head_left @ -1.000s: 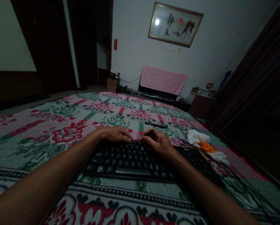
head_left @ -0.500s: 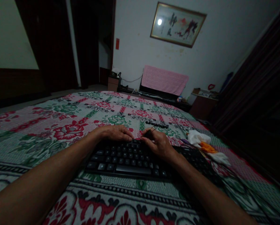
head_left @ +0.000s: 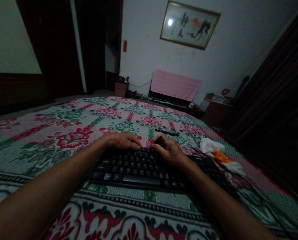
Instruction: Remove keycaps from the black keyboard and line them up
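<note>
Bed: one, under a woven floral cover (head_left: 124, 115) in pink, red, green and white, its texture ribbed, with a dark patterned border at the near side.
Towel: one pink rectangular cloth towel (head_left: 175, 84), draped at the far wall.
Picture: one gold-framed rectangular picture (head_left: 190, 25), glossy, with one bright reflection, hung far right of centre.
Keyboard: one long black keyboard (head_left: 141, 180) with rows of squarish keys, lying on the near part of the bed, below both hands.
Cloths: three crumpled soft patches, two white (head_left: 211, 145) and one orange (head_left: 221, 156), right of the keyboard.
Hands: two; the left hand (head_left: 124, 141) lies bent at the keyboard's far edge, and whether its grip is closed cannot be told; the right hand (head_left: 172, 151) has its grip curled around one small dark object (head_left: 160, 140), too dim to identify.
Black pieces: one row of small dark lumps (head_left: 167, 132) beyond the right hand, too blurred to count.
</note>
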The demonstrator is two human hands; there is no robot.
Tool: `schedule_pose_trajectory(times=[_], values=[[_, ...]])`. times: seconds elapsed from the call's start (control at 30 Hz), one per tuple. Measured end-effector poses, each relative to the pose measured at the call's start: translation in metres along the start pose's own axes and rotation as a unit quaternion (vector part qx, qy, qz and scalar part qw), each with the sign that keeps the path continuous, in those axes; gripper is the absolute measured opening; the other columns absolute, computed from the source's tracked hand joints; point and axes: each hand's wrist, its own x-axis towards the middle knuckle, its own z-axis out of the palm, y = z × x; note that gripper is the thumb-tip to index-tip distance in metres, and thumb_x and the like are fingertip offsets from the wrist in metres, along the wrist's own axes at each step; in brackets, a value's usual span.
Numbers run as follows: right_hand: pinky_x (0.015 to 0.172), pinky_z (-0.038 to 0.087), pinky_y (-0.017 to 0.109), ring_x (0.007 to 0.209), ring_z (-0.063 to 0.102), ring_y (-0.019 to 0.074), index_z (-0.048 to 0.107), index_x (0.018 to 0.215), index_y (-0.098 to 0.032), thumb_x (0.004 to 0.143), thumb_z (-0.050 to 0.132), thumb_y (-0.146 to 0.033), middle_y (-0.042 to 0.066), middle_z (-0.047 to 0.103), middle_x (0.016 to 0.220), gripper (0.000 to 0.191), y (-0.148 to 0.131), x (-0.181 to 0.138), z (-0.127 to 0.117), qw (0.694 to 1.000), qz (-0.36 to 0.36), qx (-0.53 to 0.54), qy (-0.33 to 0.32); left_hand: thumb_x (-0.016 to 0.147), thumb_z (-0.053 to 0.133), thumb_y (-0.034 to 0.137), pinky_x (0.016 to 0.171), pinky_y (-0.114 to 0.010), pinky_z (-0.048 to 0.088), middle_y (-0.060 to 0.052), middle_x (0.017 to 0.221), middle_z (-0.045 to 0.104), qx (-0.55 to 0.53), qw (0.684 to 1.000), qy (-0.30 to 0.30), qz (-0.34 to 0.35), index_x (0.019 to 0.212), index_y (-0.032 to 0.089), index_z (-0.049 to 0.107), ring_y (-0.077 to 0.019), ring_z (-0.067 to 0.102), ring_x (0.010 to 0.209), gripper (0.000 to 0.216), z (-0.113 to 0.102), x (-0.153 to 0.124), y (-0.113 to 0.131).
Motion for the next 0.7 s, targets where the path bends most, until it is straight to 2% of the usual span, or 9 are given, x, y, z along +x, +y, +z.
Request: schedule_pose_trajectory(times=[0.27,0.57,0.7], values=[[0.062,0.044,0.026,0.066,0.058,0.0140,0.054,0.093,-0.019,0.080,0.051,-0.034,0.001,0.063,0.074,0.020,0.0071,0.0017,-0.0019,0.998,0.017,0.049,-0.036,0.070,0.056,0.032,0.065,-0.017,0.036,0.004,0.069,0.061,0.007,1.000,0.005,-0.002,0.090,0.021,0.069,-0.0100,0.048,0.068,0.026,-0.0002,0.0005,0.0000],[0.065,0.044,0.027,0.068,0.058,0.0145,0.053,0.093,-0.018,0.082,0.049,-0.035,0.001,0.063,0.073,0.020,0.0072,0.0048,-0.0024,0.996,0.023,0.063,-0.052,0.070,0.056,0.032,0.070,-0.018,0.037,0.004,0.076,0.063,0.019,1.000,0.008,-0.009,0.091,0.021,0.069,-0.0115,0.051,0.074,0.027,-0.0010,0.0031,-0.0038],[0.063,0.043,0.027,0.065,0.057,0.0142,0.053,0.091,-0.019,0.082,0.048,-0.032,0.001,0.061,0.071,0.017,0.0046,0.0061,-0.0018,0.999,0.002,0.005,-0.038,0.070,0.056,0.032,0.068,-0.018,0.037,0.004,0.073,0.063,0.015,1.000,0.012,-0.016,0.091,0.021,0.068,-0.0112,0.050,0.071,0.027,0.0005,0.0029,-0.0027]])
